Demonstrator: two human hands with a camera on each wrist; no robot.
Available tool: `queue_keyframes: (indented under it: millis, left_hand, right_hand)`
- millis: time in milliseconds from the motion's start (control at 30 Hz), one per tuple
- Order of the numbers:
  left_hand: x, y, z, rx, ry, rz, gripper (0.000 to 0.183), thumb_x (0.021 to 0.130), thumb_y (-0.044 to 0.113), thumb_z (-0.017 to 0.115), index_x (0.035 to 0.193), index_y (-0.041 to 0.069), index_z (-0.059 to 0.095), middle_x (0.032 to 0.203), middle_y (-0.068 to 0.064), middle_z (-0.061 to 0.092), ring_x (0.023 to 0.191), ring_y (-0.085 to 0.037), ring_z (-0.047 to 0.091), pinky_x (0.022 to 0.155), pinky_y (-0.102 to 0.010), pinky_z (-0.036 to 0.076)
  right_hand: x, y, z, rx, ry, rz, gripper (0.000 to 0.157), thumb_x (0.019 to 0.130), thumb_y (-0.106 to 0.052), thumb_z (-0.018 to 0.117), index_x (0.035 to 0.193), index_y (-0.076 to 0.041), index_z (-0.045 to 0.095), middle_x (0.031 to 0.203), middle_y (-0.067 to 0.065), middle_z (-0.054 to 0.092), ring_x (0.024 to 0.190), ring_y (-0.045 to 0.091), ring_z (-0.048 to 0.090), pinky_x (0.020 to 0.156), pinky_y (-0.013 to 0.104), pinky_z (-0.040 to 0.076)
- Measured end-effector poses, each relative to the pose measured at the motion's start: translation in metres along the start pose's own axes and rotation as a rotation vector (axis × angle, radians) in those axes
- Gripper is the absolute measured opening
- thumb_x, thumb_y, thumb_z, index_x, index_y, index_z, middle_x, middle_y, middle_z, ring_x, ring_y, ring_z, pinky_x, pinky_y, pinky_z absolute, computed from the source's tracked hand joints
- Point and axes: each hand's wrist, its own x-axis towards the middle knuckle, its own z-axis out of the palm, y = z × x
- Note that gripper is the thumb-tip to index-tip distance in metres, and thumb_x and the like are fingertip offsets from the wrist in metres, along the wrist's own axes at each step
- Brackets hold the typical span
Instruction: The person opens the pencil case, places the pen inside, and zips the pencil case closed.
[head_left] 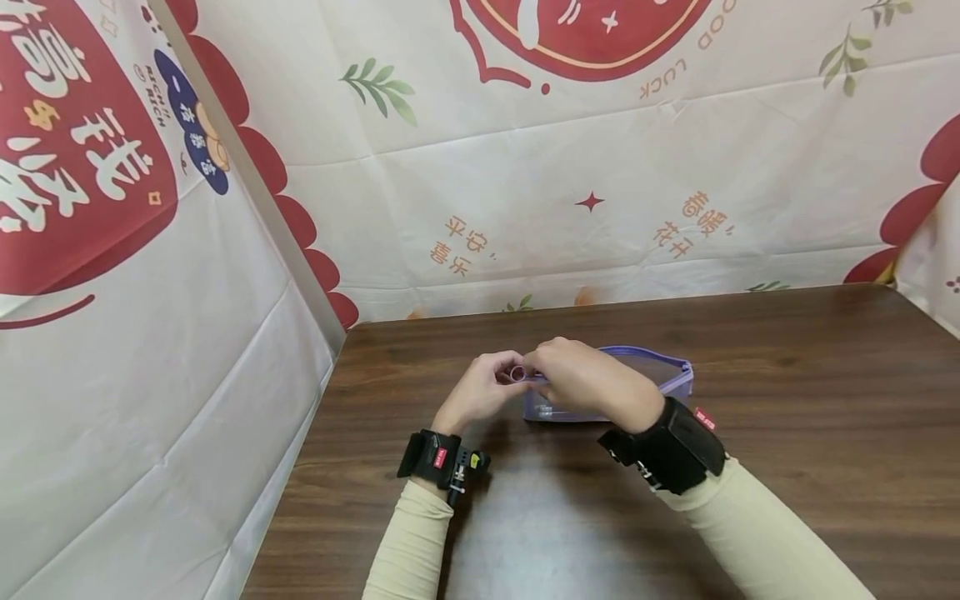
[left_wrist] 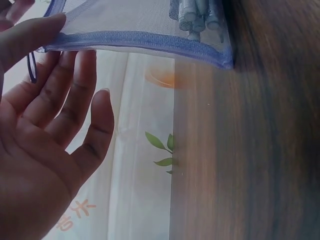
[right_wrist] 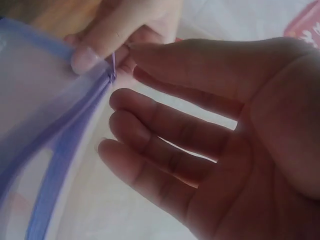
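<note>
A purple mesh zip pouch [head_left: 678, 385] lies on the table, its mouth unzipped. Several white-ended pens [left_wrist: 197, 15] show through the mesh. My left hand [head_left: 480, 387] pinches the pouch's corner, the thumb on its edge and the other fingers spread below. By that corner is the zip slider [right_wrist: 112, 76] with its thin purple pull loop [left_wrist: 32, 67]. Close to the loop, my right hand [right_wrist: 200, 125] has loosely bent fingers, with thumb and index near each other. No hold on the loop shows in the right wrist view.
The brown wooden table [head_left: 787, 417] extends around the pouch. A white printed cloth [head_left: 540, 208] hangs behind it, and another cloth [head_left: 150, 375] stands along the left edge. Black camera straps [head_left: 678, 446] are on both wrists.
</note>
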Motion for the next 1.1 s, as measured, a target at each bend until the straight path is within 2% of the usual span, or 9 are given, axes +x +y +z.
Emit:
queue_keyframes:
  millis: [267,467,700,933,1100]
  left_hand:
    - [-0.001,0.0,-0.001,-0.003,-0.005,0.003,0.013,0.081,0.011,0.07,0.093,0.008,0.066,0.093,-0.006,0.069,0.083,-0.014,0.064,0.075,-0.033,0.055]
    - [-0.001,0.0,-0.001,0.017,-0.007,-0.006,0.011,0.079,0.009,0.069,0.089,0.009,0.064,0.089,-0.005,0.069,0.081,-0.013,0.065,0.073,-0.031,0.055]
    - [-0.001,0.0,0.0,0.014,-0.003,-0.016,0.011,0.079,0.009,0.07,0.09,0.009,0.066,0.089,-0.005,0.07,0.08,-0.012,0.064,0.074,-0.032,0.055]
    - [0.0,0.001,0.001,0.012,-0.01,-0.009,0.012,0.08,0.008,0.068,0.092,0.008,0.067,0.09,-0.007,0.07,0.08,-0.011,0.064,0.074,-0.032,0.055]
    - [0.001,0.001,0.0,0.057,-0.007,0.012,0.013,0.081,0.007,0.066,0.094,0.008,0.067,0.091,-0.006,0.071,0.079,-0.009,0.064,0.073,-0.029,0.055]
  right_hand:
    - [0.012,-0.006,0.007,-0.02,-0.051,0.037,0.011,0.081,0.002,0.063,0.085,-0.006,0.071,0.08,0.007,0.069,0.07,0.014,0.06,0.063,0.031,0.053]
    - [0.017,-0.006,0.011,-0.026,-0.066,0.084,0.016,0.08,0.005,0.06,0.077,-0.009,0.067,0.072,0.003,0.063,0.062,0.013,0.054,0.058,0.031,0.049]
    - [0.018,-0.004,0.013,-0.056,-0.037,0.077,0.016,0.077,0.006,0.061,0.071,-0.009,0.061,0.065,0.0,0.054,0.058,0.014,0.047,0.054,0.03,0.042]
    - [0.018,-0.002,0.016,-0.074,0.012,0.116,0.009,0.08,-0.004,0.065,0.076,-0.011,0.062,0.071,0.001,0.06,0.063,0.016,0.053,0.056,0.033,0.048]
    - [0.018,-0.001,0.018,0.03,0.099,0.205,0.016,0.082,-0.013,0.064,0.067,-0.011,0.058,0.064,0.001,0.055,0.055,0.015,0.05,0.051,0.03,0.042]
